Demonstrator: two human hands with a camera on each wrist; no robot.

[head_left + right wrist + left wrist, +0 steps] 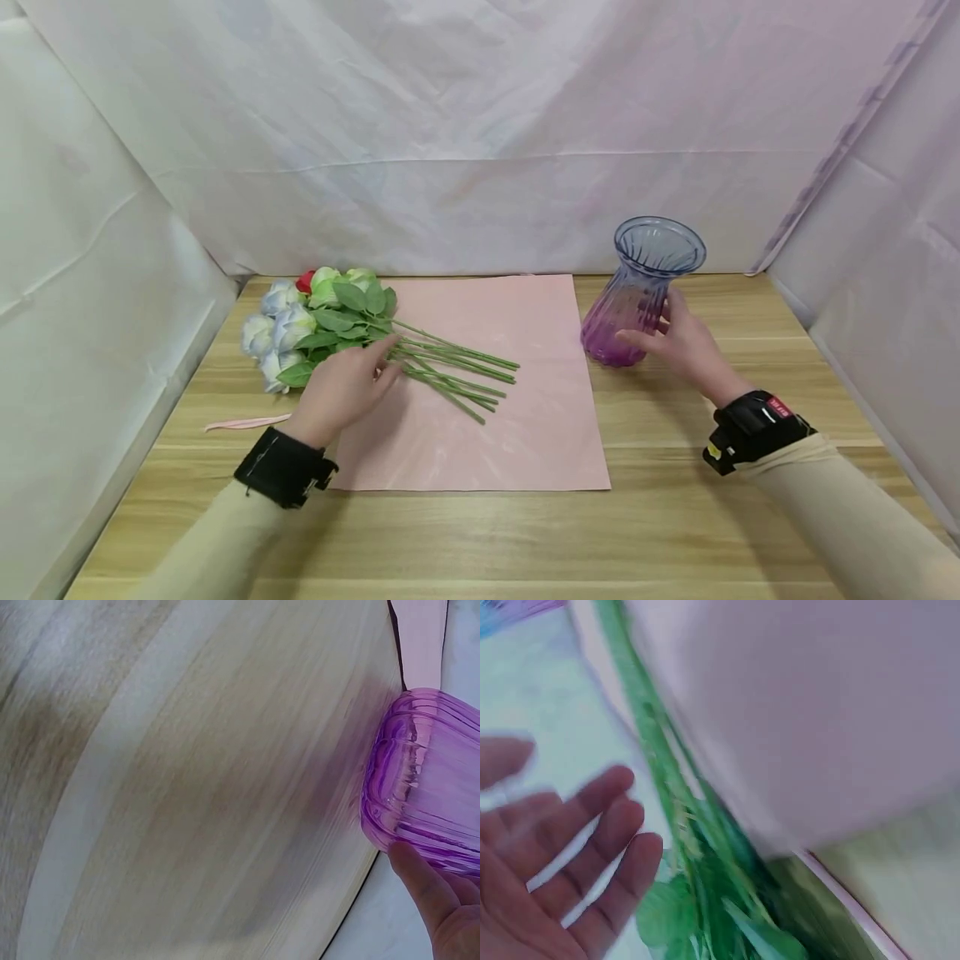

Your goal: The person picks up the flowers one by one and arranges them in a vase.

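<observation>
The right hand [686, 346] grips a ribbed glass vase [624, 315] (frame right). At left, the empty left hand [343, 388] spreads loosely near rose stems [467, 362]

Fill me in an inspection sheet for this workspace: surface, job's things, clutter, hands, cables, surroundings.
Surface: wood-grain table.
Job's things: bunch of roses, its green stems lying across a pink sheet; ribbed purple-blue vase, tilted; pink ribbon left of the sheet.
Clutter: nothing seen.
Hands: left hand, fingers loose, by the stems; right hand holds the vase.
Cables: nothing seen.
Surroundings: whitish cloth behind and at both sides.
</observation>
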